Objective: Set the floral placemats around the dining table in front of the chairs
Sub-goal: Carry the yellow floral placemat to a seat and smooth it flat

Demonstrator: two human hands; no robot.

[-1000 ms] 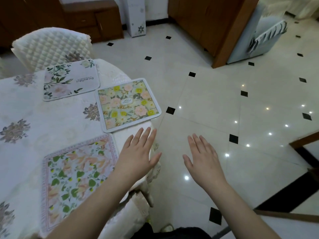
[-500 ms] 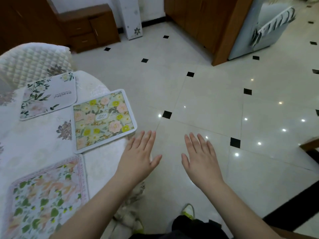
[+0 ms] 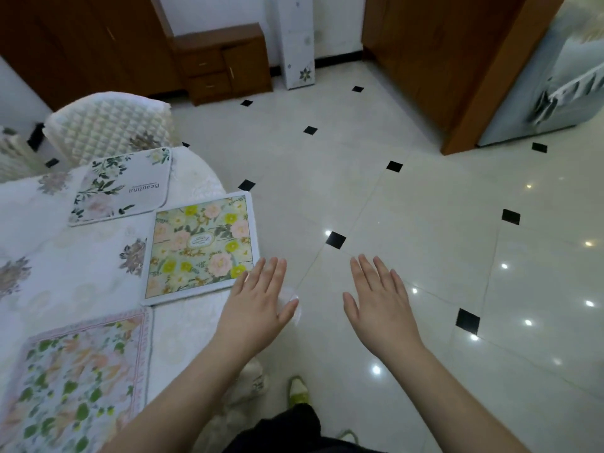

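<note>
Three floral placemats lie on the round dining table (image 3: 81, 282), which has a white flowered cloth. A white mat with green leaves (image 3: 122, 186) sits at the far edge in front of a quilted white chair (image 3: 108, 125). A yellow-and-pink flowered mat (image 3: 199, 248) lies at the table's right edge and overhangs it slightly. A pink-bordered mat with green leaves (image 3: 75, 380) is nearest me. My left hand (image 3: 260, 304) hovers flat and empty just off the yellow mat's near right corner. My right hand (image 3: 380, 302) is spread flat over the floor, holding nothing.
Glossy cream floor tiles (image 3: 425, 240) with small black diamonds fill the right side. A low wooden cabinet (image 3: 225, 62) and a tall white floral stand (image 3: 295, 40) stand against the far wall. A wooden door frame (image 3: 483, 76) is at the upper right. My shoe (image 3: 298, 390) shows below.
The view has shifted as I stepped along the table's edge; the mats now sit further left and lower in view. Both hands stay flat, empty and raised in front of me.
</note>
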